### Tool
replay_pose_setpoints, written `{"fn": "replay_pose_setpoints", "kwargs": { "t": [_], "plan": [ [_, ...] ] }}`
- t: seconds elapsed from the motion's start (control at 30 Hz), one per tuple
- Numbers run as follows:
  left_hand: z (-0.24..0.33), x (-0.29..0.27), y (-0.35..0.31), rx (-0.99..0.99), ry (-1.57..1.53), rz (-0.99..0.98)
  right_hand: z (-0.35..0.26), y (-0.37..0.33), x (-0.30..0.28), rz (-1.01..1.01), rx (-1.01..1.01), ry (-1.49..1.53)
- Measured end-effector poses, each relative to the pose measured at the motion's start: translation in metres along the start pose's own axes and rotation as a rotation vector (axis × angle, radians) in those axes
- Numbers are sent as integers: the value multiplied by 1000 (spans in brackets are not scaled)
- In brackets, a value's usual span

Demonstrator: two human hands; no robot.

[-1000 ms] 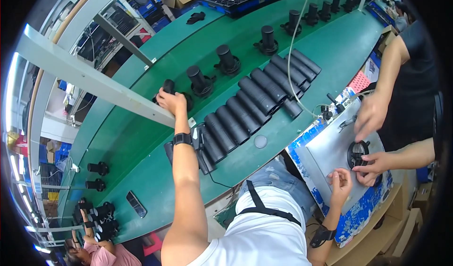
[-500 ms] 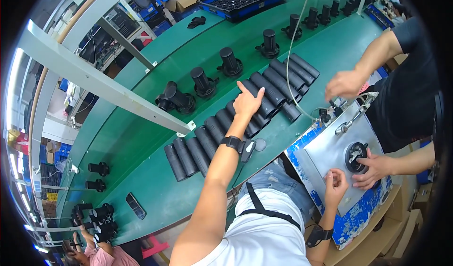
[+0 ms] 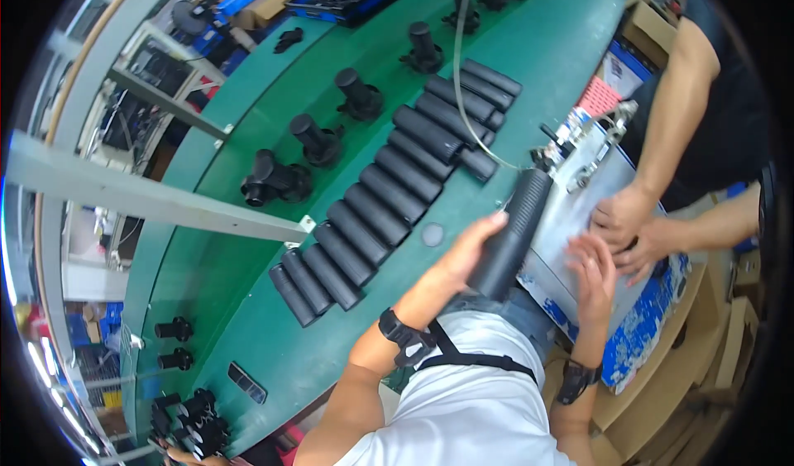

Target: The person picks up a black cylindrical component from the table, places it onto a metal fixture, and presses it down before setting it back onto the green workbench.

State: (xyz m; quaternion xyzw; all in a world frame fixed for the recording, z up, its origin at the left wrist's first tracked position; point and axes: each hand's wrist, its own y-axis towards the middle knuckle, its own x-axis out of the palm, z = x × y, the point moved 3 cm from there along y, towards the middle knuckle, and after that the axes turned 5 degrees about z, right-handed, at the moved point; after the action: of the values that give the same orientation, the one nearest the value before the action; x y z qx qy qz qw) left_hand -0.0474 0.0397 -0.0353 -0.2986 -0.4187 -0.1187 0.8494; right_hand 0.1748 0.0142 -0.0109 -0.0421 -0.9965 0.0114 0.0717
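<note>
My left hand point(image 3: 465, 255) is wrapped around a ribbed black tube point(image 3: 517, 230), which it holds tilted above the table edge, beside the metal fixture plate point(image 3: 612, 167). My right hand point(image 3: 592, 274) is raised over the plate with its fingers apart and nothing visible in it. Close to it, a co-worker's hands point(image 3: 635, 233) meet over the plate; what they handle is hidden and blurred. Several more black tubes point(image 3: 365, 222) lie side by side in a slanting row on the green table point(image 3: 331, 346).
Behind the tubes stand several black flanged cylinders point(image 3: 357, 94). A pale post point(image 3: 157, 201) crosses at left, and a thin hose point(image 3: 457, 77) hangs over the tubes. A phone point(image 3: 247, 383) and a small grey disc point(image 3: 432, 234) lie on the table. Cardboard point(image 3: 713, 325) stands below the fixture.
My left hand has come from the tube row toward the fixture, now holding a tube. My right hand has opened and risen slightly. The co-worker's far hand has joined the other over the plate.
</note>
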Motion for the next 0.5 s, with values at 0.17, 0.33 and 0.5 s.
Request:
{"fn": "replay_pose_setpoints", "kwargs": {
  "t": [0.17, 0.33, 0.5],
  "plan": [
    [-65, 54, 5, -391, -232, -437, 4, 25, 30, -416, 96, 873],
    [-59, 72, 4, -413, -110, -451, -10, 17, -25, 12, -105, 788],
    [-71, 62, 26, -485, 25, -604, -26, -7, -61, -146, -318, 673]
  ]
}}
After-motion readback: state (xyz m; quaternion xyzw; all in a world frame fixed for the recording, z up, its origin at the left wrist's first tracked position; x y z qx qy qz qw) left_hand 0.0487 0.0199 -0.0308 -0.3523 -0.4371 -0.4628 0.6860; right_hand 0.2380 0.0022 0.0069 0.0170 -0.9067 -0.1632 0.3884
